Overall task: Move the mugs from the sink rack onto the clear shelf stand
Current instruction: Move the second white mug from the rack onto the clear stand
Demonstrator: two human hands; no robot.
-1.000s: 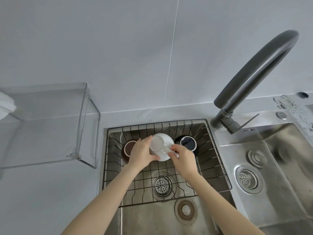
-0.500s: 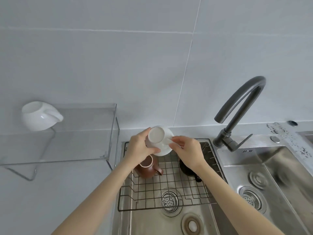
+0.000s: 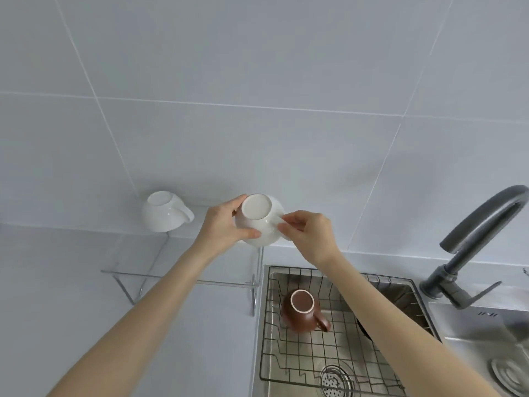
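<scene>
Both hands [image 3: 223,227] hold white mug [image 3: 259,222] upside down, handle rightward.

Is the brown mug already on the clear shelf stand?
No, the brown mug sits upside down in the sink rack, while only a white mug rests on the clear shelf stand.

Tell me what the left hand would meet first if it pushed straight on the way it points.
The left hand points up and away, toward the grey tiled wall; the round white ceramic mug it grips would likely touch first. Depth is unclear.
</scene>
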